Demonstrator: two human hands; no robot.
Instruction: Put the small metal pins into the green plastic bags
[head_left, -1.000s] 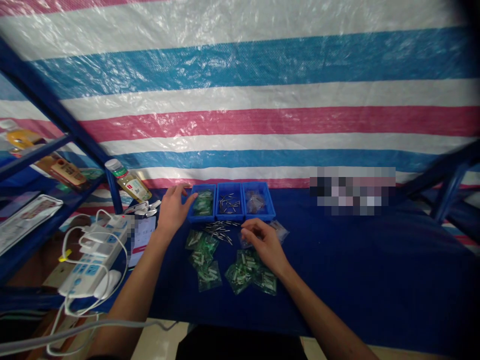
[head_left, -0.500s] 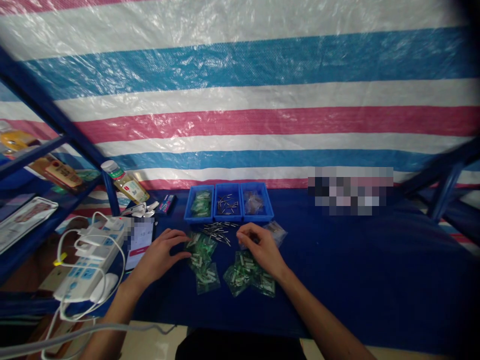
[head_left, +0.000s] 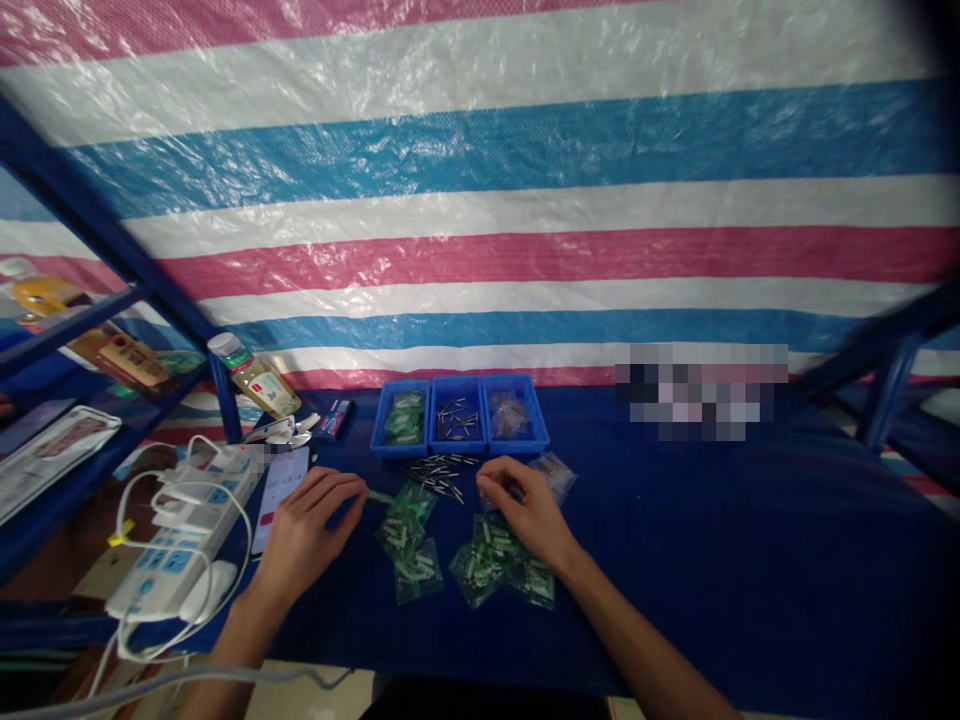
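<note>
My left hand (head_left: 315,525) is pinched at the left edge of a pile of small clear bags with green pieces (head_left: 409,525). Between its thumb and fingers is the corner of one green bag (head_left: 380,496), seen edge-on. My right hand (head_left: 529,505) is closed, thumb against curled fingers, above a second pile of green bags (head_left: 491,560). What it holds is mostly hidden; something small and dark shows in the curl. Loose black-and-silver pens or bits (head_left: 441,474) lie between the hands. Beside the right hand lies a clear bag (head_left: 555,476).
Three joined blue bins (head_left: 459,447) hold green bags, thin dark-and-silver sticks and clear bags. At left are a phone (head_left: 281,490), a bottle (head_left: 255,378), a small box (head_left: 334,420) and a white power strip (head_left: 176,545) with cables. Blue frame posts (head_left: 225,400) stand at the side.
My left hand has drawn back slightly left, its fingers closing from spread to a pinch on a green bag's corner. My right hand stays closed in nearly the same place. The view has tilted slightly.
</note>
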